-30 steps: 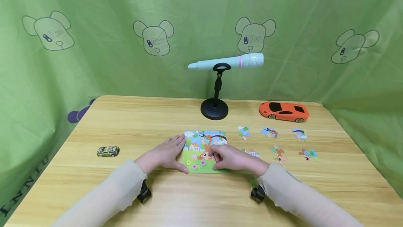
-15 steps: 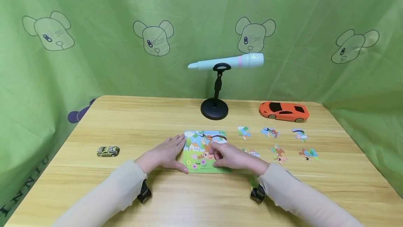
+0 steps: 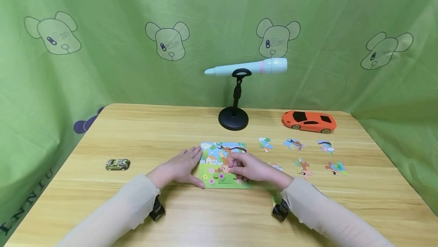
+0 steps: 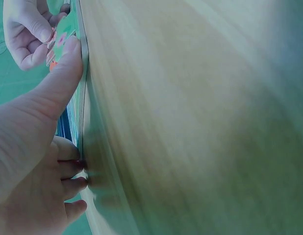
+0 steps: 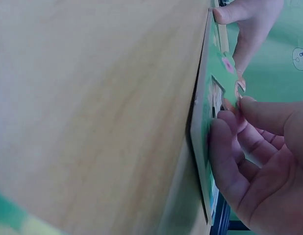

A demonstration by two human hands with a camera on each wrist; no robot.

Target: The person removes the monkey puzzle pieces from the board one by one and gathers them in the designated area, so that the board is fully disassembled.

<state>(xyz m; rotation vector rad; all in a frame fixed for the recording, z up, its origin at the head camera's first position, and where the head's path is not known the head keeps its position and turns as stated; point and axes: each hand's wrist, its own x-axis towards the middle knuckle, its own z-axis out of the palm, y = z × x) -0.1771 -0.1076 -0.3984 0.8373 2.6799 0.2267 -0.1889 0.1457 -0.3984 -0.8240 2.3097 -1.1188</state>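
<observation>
Bracing puzzle board [image 3: 208, 171]: left hand [image 3: 181, 168] flat, fingers straight; right hand [image 3: 251, 168] fingers pinching puzzle piece [image 3: 228, 171].

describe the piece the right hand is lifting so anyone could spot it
On the table, find the puzzle board in front of the mic stand. The piece is pinched in the right hand, raised off the board, unlike the loose pieces lying flat to the right.

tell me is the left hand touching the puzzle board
Touching. In the left wrist view the left hand lays its thumb along the puzzle board edge; the head view shows its fingers against the board's left side.
</observation>
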